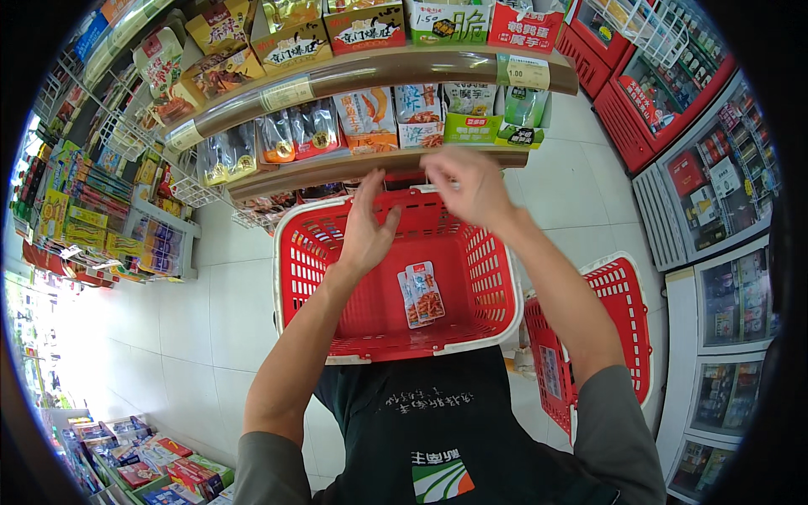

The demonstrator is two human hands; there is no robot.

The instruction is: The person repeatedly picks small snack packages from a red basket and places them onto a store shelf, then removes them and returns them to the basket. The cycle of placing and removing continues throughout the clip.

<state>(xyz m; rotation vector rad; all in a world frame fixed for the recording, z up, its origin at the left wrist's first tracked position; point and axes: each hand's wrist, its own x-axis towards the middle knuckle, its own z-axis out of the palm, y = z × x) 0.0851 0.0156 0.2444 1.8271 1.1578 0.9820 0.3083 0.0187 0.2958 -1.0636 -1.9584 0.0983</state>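
Note:
A red plastic shopping basket (379, 303) with a white rim is right in front of me. Two small snack packets (426, 297), one overlapping the other, lie on its floor. My left hand (371, 230) hovers over the basket's far left part, fingers apart and nothing in them. Blurred by motion, my right hand (470, 186) is above the far rim, close to the lower shelf edge (379, 167). Its fingers are loosely curled with a gap, and no item shows in them. Beyond the hands, boxes of shrimp-pictured packets (420, 117) stand on that shelf.
An upper shelf (410, 66) holds more boxed snacks. A second red basket (615, 328) sits at my right. Glass-door refrigerators (713, 183) and a red cooler (631, 107) line the right side. Snack racks (95, 221) stand left; boxed goods (145, 467) are at lower left.

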